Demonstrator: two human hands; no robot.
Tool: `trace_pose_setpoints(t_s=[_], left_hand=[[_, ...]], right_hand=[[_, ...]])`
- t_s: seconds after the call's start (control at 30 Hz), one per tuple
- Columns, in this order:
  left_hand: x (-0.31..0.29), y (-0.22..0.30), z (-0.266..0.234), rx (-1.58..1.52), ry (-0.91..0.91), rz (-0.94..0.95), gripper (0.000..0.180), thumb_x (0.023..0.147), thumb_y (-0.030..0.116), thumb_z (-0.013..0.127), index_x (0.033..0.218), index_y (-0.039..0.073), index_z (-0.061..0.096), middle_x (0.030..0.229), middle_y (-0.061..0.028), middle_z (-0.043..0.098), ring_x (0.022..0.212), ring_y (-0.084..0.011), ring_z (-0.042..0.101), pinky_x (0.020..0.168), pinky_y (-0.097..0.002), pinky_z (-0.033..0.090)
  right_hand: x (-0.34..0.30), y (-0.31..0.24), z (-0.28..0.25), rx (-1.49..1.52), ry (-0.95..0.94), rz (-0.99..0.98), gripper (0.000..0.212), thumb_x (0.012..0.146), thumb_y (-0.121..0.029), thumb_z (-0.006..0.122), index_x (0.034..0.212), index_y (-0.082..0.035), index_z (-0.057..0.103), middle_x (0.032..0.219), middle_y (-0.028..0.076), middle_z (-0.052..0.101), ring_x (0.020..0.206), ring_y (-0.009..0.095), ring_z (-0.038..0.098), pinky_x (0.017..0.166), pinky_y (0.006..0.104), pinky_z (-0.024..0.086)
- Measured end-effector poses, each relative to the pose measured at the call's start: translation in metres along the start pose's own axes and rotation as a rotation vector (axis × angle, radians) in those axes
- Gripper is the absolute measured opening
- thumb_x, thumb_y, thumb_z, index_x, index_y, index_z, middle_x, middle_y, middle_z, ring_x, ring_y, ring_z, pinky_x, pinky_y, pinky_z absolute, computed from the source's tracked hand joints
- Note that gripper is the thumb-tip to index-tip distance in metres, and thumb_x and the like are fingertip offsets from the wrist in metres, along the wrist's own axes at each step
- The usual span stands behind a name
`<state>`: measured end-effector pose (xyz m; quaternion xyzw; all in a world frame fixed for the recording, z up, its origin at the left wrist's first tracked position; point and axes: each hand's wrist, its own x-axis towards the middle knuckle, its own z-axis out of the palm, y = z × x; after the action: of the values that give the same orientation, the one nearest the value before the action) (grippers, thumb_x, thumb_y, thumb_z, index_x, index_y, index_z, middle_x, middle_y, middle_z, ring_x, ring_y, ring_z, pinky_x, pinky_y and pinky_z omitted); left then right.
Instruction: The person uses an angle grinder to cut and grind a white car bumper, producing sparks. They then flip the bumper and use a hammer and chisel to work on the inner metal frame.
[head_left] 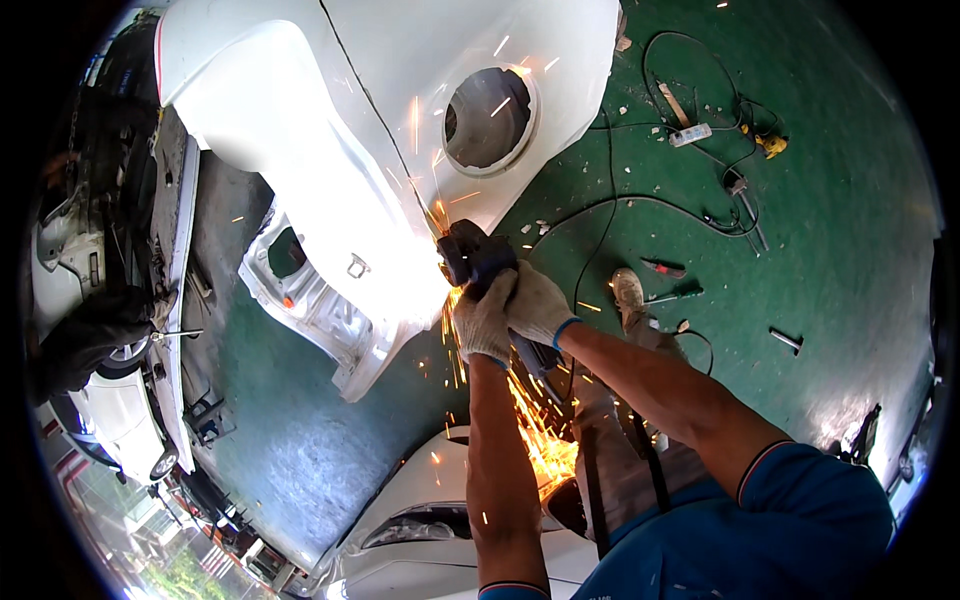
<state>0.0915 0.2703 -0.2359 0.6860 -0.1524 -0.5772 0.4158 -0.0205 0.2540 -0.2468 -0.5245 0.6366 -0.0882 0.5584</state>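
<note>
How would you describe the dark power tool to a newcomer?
Start at the white car body at the top and follow its dark seam down. Near its lower end, the gloved left hand and right hand grip the power tool. Unlike the yellow tool on the green floor, it is dark, with sparks around it.

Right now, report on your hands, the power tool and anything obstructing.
Left hand and right hand gloved, both gripping black power tool. Power tool against white car body, throwing sparks. Glare obscures contact point.
</note>
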Motion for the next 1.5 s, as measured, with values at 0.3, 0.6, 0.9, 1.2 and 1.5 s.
trace_pose_setpoints(t_s=[0.3, 0.6, 0.9, 1.2, 1.5], left_hand=[[-0.009, 0.0, 0.002, -0.091, -0.015, -0.039, 0.043, 0.088, 0.012, 0.082, 0.122, -0.01, 0.068, 0.112, -0.0151, 0.075, 0.099, -0.0233, 0.073, 0.088, -0.0339, 0.06], [-0.006, -0.014, -0.004, -0.088, -0.003, -0.072, 0.05, 0.084, 0.021, 0.086, 0.124, -0.006, 0.071, 0.113, -0.012, 0.075, 0.098, -0.0192, 0.071, 0.087, -0.0329, 0.058], [-0.006, -0.038, -0.016, -0.102, 0.005, -0.059, 0.043, 0.089, 0.016, 0.08, 0.123, -0.008, 0.071, 0.115, -0.0141, 0.075, 0.1, -0.0228, 0.072, 0.09, -0.0328, 0.058], [-0.052, -0.121, -0.022, -0.141, 0.049, -0.192, 0.044, 0.085, 0.016, 0.083, 0.121, -0.007, 0.071, 0.113, -0.0132, 0.075, 0.098, -0.0254, 0.072, 0.09, -0.0368, 0.059], [-0.067, -0.165, 0.002, -0.199, 0.081, -0.165, 0.044, 0.088, 0.014, 0.081, 0.125, -0.006, 0.068, 0.114, -0.0113, 0.074, 0.099, -0.0225, 0.071, 0.089, -0.0364, 0.058]], right_hand=[[0.002, 0.014, 0.012, 0.012, -0.008, 0.005, 0.048, 0.091, -0.029, 0.068, 0.123, 0.001, 0.049, 0.105, 0.03, 0.072, 0.105, 0.047, 0.071, 0.089, 0.0538, 0.058], [0.0, 0.02, 0.019, 0.012, 0.0, 0.022, 0.049, 0.091, -0.028, 0.067, 0.126, 0.001, 0.05, 0.107, 0.03, 0.072, 0.105, 0.048, 0.07, 0.091, 0.0543, 0.057], [-0.005, 0.03, 0.032, -0.02, -0.021, 0.016, 0.049, 0.089, -0.027, 0.069, 0.123, 0.004, 0.051, 0.109, 0.03, 0.072, 0.107, 0.046, 0.071, 0.091, 0.0516, 0.058], [-0.056, 0.11, 0.053, -0.135, -0.161, 0.007, 0.058, 0.091, -0.029, 0.071, 0.128, 0.008, 0.047, 0.116, 0.031, 0.07, 0.112, 0.045, 0.069, 0.094, 0.0489, 0.057], [-0.066, 0.156, 0.049, -0.164, -0.07, -0.018, 0.054, 0.091, -0.028, 0.071, 0.126, 0.005, 0.047, 0.109, 0.031, 0.069, 0.107, 0.047, 0.069, 0.09, 0.0514, 0.057]])
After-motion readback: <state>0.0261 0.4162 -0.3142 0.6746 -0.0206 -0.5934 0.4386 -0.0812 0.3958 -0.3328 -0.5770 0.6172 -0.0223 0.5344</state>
